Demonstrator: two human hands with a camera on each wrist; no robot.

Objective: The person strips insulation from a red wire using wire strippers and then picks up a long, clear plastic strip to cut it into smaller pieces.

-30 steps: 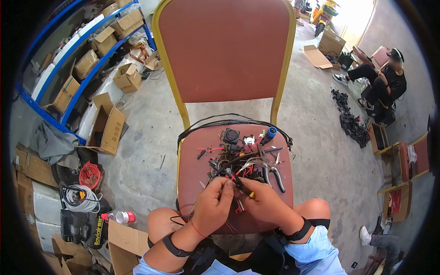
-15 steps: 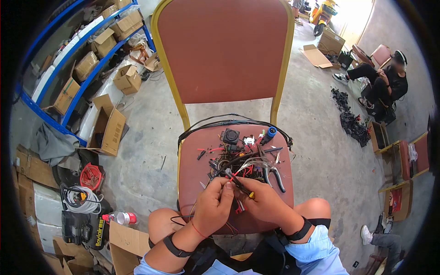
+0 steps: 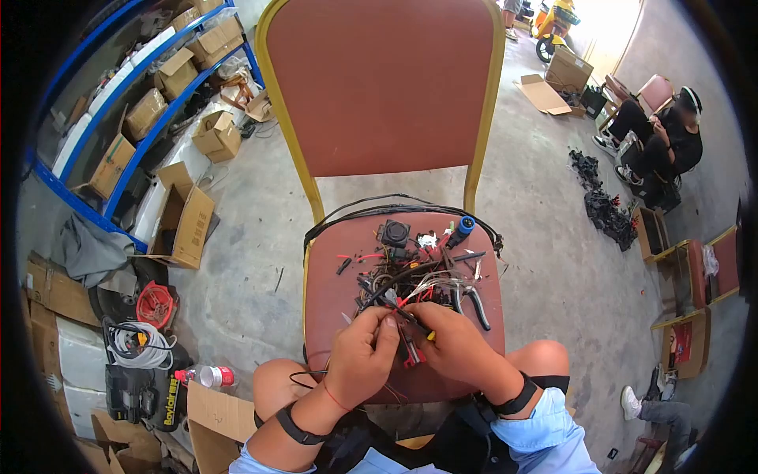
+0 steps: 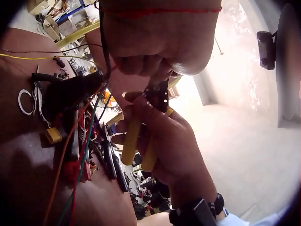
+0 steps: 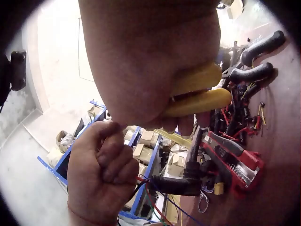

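Observation:
Over the chair seat, both hands meet at a black cable. My left hand pinches the cable between curled fingers and thumb; thin coloured wires trail from it in the left wrist view. My right hand grips a tool with yellow handles, its dark perforated head close to the left fingertips. Whether the tool's jaws touch the cable cannot be seen. Beneath the hands lies a heap of cut wires and connectors, with black-handled pliers at its right and a red tool beside it.
A blue connector and a square black part lie toward the seat's back. Black cables loop around the chair's rear edge. Blue shelving with boxes stands left, a bottle lies low left, and a seated person is at right.
Both hands stay together over the seat with slight finger movement. The right hand has turned a little, and the head view has shifted slightly. The seated person's legs have moved.

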